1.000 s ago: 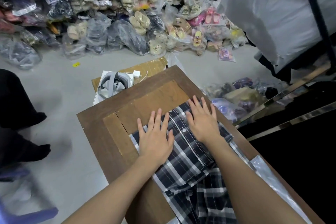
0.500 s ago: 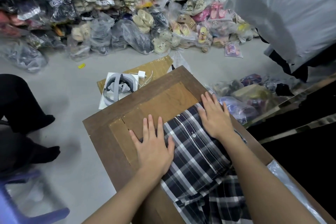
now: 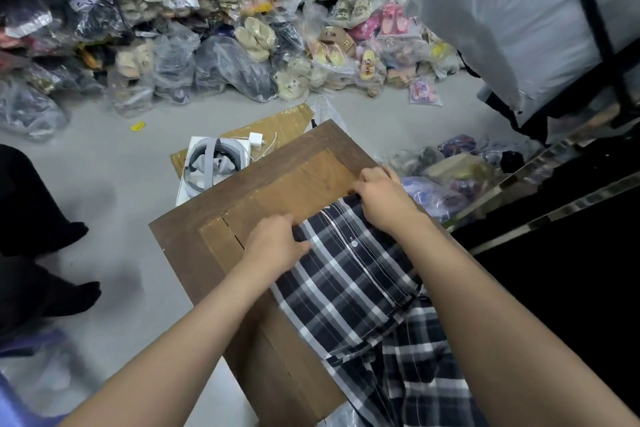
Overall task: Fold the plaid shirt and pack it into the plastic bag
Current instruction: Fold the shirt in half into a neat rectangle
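Note:
A dark navy and white plaid shirt lies partly folded on the brown wooden table, its lower part hanging toward me. My left hand pinches the shirt's far left corner. My right hand grips the far right corner at the table's right side. Both hands have their fingers curled on the far edge of the cloth. A bit of clear plastic bag shows at the near edge of the table, under the shirt.
A white box holding a grey headset sits on cardboard on the floor beyond the table. Bagged shoes are piled along the back. More bags lie right of the table. A person's dark legs stand at left.
Both hands went from lying flat on the shirt to sliding out to its far corners and closing on the cloth edge.

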